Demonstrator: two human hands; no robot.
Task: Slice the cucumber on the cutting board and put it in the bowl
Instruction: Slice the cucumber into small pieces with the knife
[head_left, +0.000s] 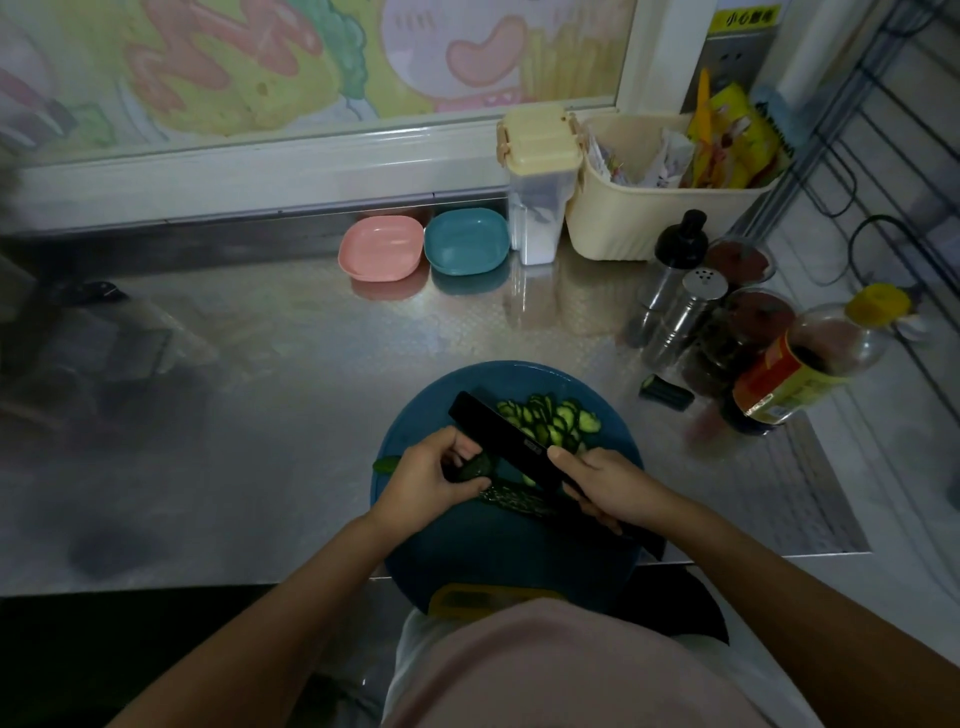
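Right hand (602, 486) gripping knife (506, 434), label unreadable

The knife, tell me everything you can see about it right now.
The knife has a broad, flat, rectangular blade that looks matte black, with a small pale mark near its handle end. It lies on a diagonal over the round blue cutting board, tip pointing up and to the left, edge down against the cucumber. The right hand grips the handle, mostly hiding it. The left hand steadies the cucumber beside the blade. Cut slices lie just beyond it.
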